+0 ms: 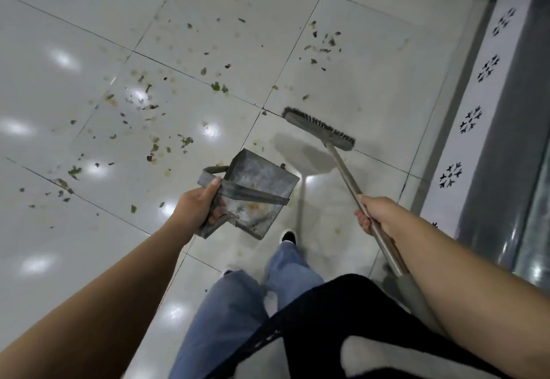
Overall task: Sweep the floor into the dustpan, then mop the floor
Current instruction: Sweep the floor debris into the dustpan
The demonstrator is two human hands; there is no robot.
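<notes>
My left hand (pixel 198 203) grips the strap handle of a dull metal dustpan (pixel 258 191), held above the floor in front of my legs with its stained inside facing up. My right hand (pixel 375 214) is closed around the metal pole of a broom (pixel 348 176). The broom's grey brush head (pixel 319 128) hangs ahead of the dustpan, bristles pointing away, casting a shadow on the tiles. Green leaf scraps (pixel 218 87) and other small bits lie scattered over the white tiled floor (pixel 74 60), mostly to the left and ahead.
A grey ledge with a white strip of black snowflake patterns (pixel 476 101) runs along the right side. My legs in blue jeans (pixel 238 304) and a shoe (pixel 288 235) are below the dustpan. A black strap hangs at my waist.
</notes>
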